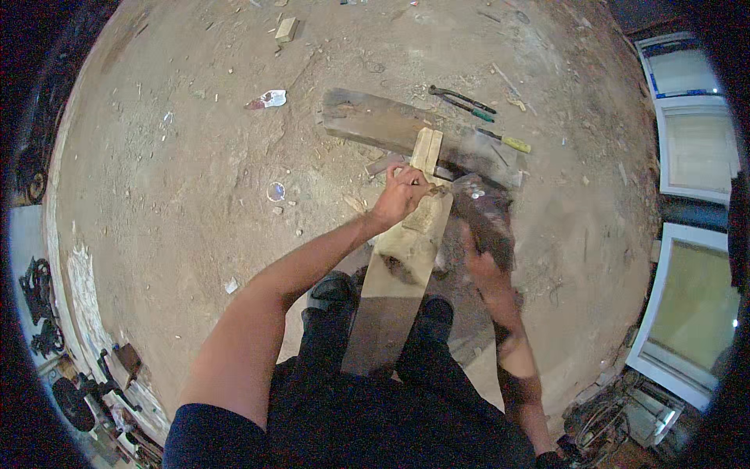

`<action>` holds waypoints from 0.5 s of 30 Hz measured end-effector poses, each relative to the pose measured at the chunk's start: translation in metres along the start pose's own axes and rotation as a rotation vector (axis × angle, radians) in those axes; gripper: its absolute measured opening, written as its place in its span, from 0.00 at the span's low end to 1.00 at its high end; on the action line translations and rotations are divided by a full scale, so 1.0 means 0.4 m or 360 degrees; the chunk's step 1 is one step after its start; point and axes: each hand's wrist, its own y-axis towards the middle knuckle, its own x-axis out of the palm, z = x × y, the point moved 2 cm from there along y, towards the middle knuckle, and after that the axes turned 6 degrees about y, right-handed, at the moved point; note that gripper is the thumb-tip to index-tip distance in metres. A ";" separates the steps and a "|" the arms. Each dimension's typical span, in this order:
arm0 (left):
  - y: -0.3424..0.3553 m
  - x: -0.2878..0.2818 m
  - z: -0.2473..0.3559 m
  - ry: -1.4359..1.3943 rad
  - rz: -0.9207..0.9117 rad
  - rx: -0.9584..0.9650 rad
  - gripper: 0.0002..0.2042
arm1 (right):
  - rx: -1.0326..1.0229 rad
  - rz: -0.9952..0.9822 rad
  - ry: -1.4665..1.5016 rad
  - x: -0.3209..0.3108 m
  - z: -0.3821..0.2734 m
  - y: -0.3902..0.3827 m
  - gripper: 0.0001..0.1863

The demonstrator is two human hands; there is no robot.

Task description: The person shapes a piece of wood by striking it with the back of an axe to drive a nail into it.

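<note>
A pale wooden plank (398, 266) runs away from me between my legs, with a narrower notched end (426, 148) at its far tip. My left hand (402, 191) is closed in a pinch on the plank near that end. A small dark bit (439, 188) shows by its fingertips; I cannot make out what the fingers hold. To the right of the plank, my right hand (486, 270) is smeared by motion. Its fingers look wrapped round a dark brown, blurred object (486, 223) whose kind is unclear.
A thick weathered beam (367, 121) lies crosswise beneath the plank's far end. Beyond it are green-handled pincers (461, 103) and a yellow-handled tool (506, 141). A wood block (287, 30) and a torn wrapper (268, 99) lie on the dirt floor. White-framed panes (687, 305) stand at right.
</note>
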 end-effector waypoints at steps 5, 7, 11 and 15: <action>-0.003 -0.002 0.003 0.0008 0.0001 0.0040 0.11 | 0.0663 -0.0426 0.0057 0.035 0.017 0.044 0.18; -0.018 0.014 -0.034 0.0082 0.0064 0.0084 0.16 | 0.0675 -0.0342 0.0257 0.029 0.014 0.069 0.16; 0.025 -0.043 0.057 -0.0060 0.0199 -0.0107 0.26 | 0.0655 -0.0154 0.0368 -0.086 -0.044 0.086 0.18; 0.020 -0.034 0.032 -0.0096 0.0160 -0.0065 0.27 | 0.0560 -0.0098 0.0377 -0.100 -0.038 0.066 0.18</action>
